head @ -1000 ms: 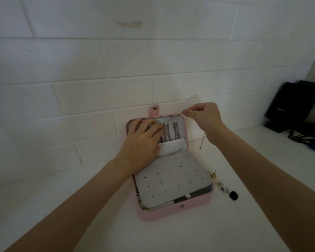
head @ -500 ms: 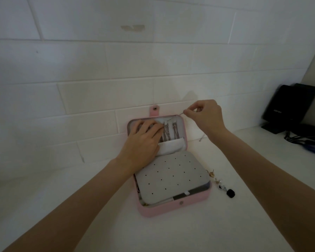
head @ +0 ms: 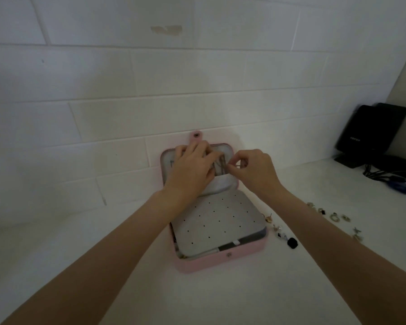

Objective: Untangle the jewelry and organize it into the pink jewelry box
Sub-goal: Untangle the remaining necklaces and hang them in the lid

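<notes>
Reaching into the raised lid of a pink jewelry box (head: 204,262) that is lying open on a white surface (head: 220,296) against a white brick wall (head: 197,73), a person is working with both hands at thin necklace chains (head: 221,163) hanging inside the lid. The left hand (head: 192,170) is lying flat on the lid's lining, its fingers straight and spread over the chains, curling round nothing. The right hand (head: 253,171) is now meeting the left over the lid, having come in from beyond the lid's right edge, where it was raised half a second ago; its thumb and forefinger are pinching a thin chain at the lid's right side, the other fingers curling loosely. The head camera is also taking in more of the surface to the right than before, bringing a second scatter of earrings (head: 333,216) into sight beyond the right forearm, while another cluster of small earrings (head: 277,228) and a black stud (head: 291,243) are lying just beside the box's right wall. The grey perforated earring panel (head: 216,224) is sitting bare in the box's base. A black device (head: 370,134) is leaning in the far right corner, its small label too blurred to read, with dark cables (head: 394,174) trailing beside it.
</notes>
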